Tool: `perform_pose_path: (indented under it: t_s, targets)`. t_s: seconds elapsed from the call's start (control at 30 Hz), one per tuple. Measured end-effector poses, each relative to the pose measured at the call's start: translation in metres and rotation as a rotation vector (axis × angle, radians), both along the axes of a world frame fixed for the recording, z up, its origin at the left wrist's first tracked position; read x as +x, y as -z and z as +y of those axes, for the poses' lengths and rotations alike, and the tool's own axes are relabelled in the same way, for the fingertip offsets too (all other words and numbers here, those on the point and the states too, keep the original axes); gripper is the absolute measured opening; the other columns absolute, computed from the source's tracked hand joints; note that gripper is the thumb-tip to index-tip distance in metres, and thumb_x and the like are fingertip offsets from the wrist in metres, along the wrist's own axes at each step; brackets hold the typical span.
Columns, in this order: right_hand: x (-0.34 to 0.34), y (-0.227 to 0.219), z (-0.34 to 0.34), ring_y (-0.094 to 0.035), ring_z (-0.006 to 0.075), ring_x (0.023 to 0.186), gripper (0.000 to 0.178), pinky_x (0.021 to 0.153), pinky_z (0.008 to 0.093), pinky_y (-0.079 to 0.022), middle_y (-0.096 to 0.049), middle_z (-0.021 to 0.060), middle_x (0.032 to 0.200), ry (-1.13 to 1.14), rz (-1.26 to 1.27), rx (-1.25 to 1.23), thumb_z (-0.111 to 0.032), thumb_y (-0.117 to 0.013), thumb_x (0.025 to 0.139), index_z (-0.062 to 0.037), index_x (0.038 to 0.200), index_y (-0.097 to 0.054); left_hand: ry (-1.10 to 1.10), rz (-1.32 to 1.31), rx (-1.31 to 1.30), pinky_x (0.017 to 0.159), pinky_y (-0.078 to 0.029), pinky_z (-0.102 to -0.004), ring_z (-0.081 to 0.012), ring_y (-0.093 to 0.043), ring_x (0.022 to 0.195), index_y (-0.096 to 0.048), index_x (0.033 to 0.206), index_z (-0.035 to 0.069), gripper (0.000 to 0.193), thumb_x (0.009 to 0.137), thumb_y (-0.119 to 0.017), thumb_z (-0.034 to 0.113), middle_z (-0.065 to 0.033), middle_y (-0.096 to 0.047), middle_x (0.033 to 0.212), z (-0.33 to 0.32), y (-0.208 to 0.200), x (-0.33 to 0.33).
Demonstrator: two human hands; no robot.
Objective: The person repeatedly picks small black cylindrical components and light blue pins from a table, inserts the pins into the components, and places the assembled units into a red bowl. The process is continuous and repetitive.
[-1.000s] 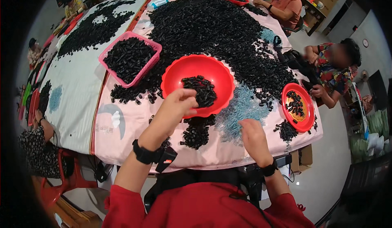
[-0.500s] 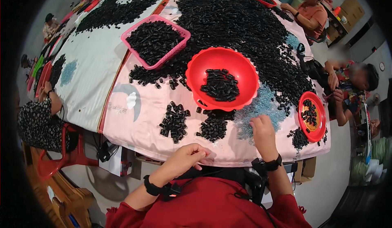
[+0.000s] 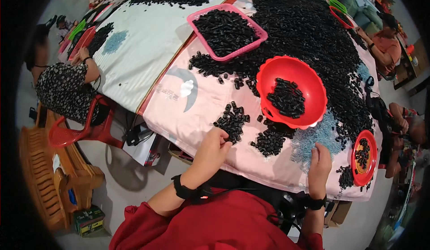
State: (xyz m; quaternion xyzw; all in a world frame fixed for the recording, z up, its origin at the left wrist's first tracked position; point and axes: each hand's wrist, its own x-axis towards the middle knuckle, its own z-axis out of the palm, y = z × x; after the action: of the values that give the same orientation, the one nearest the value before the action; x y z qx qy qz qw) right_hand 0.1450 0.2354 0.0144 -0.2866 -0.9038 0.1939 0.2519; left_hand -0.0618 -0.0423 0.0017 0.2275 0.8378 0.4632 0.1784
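Note:
My left hand (image 3: 208,153) is closed in a pinch at the near edge of a small pile of short black cylindrical pieces (image 3: 230,121). Whatever lies between its fingertips is too small to make out. At the near side of a patch of tiny blue-grey slender pieces (image 3: 313,138), my right hand (image 3: 320,167) has its fingers pressed together, and their tips hide what they may hold. Between the hands lies another small pile of black pieces (image 3: 268,141). Just beyond it stands a red scalloped bowl (image 3: 313,86) with black pieces inside.
A pink basket (image 3: 263,36) full of black pieces stands beyond my left hand. Black pieces (image 3: 309,30) cover much of the far table. A red plate (image 3: 373,171) sits at the right. Co-workers sit at both sides; a red chair (image 3: 67,133) is at the left.
My left hand has moved forward from the table's front edge to the left pile of black pieces. My right hand stays by the blue-grey patch. The view has turned to the left.

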Motion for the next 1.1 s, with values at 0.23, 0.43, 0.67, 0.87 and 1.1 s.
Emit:
perform_pose_path:
  t_s: [0.23, 0.43, 0.67, 0.87, 1.1]
  targets:
    - [0.003, 0.011, -0.024, -0.069, 0.0363, 0.092, 0.011, 0.083, 0.0430, -0.054, -0.071, 0.0191, 0.100, -0.129, -0.031, -0.045, -0.003, -0.068, 0.099, 0.0031, 0.109, -0.070, -0.021, 0.084, -0.159, 0.085, -0.054, -0.0497, -0.0428, -0.066, 0.101, -0.053, 0.118, -0.001, 0.046, 0.086, -0.083, 0.014, -0.0224, -0.063, 0.111, 0.001, 0.011, 0.004]
    - [-0.010, 0.020, -0.048, -0.067, 0.0372, 0.086, 0.013, 0.076, 0.0455, -0.053, -0.069, 0.0181, 0.095, -0.286, 0.014, -0.061, -0.004, -0.072, 0.097, 0.0003, 0.109, -0.071, -0.056, 0.195, -0.101, 0.079, -0.056, -0.0431, -0.0325, -0.068, 0.091, -0.057, 0.115, 0.002, 0.045, 0.084, -0.086, 0.017, -0.0173, -0.065, 0.103, 0.022, 0.027, -0.002]
    - [-0.008, 0.050, -0.057, -0.066, 0.0303, 0.077, 0.011, 0.070, 0.0395, -0.053, -0.070, 0.0164, 0.093, -0.195, 0.114, -0.218, -0.005, -0.073, 0.098, 0.0000, 0.108, -0.073, -0.071, 0.168, -0.023, 0.076, -0.054, -0.0425, -0.0313, -0.066, 0.086, -0.060, 0.115, 0.004, 0.037, 0.088, -0.082, 0.014, -0.0139, -0.062, 0.098, 0.019, 0.022, 0.008]
    - [-0.009, 0.055, -0.057, -0.065, 0.0281, 0.072, 0.010, 0.067, 0.0377, -0.052, -0.069, 0.0152, 0.090, -0.189, 0.169, -0.206, -0.005, -0.072, 0.098, -0.0001, 0.107, -0.073, 0.152, 0.427, 0.102, 0.074, -0.054, -0.0418, -0.0331, -0.065, 0.085, -0.071, 0.118, 0.014, 0.024, 0.094, -0.073, 0.009, -0.0127, -0.059, 0.098, 0.035, 0.020, 0.004]
    - [-0.011, 0.053, -0.061, -0.065, 0.0291, 0.073, 0.010, 0.067, 0.0384, -0.052, -0.069, 0.0151, 0.089, -0.189, 0.191, -0.172, -0.004, -0.073, 0.097, -0.0003, 0.106, -0.072, 0.208, 0.663, -0.029, 0.072, -0.055, -0.0453, -0.0336, -0.066, 0.088, -0.064, 0.102, 0.008, 0.016, 0.089, -0.072, 0.010, -0.0129, -0.055, 0.096, 0.049, 0.041, -0.003]
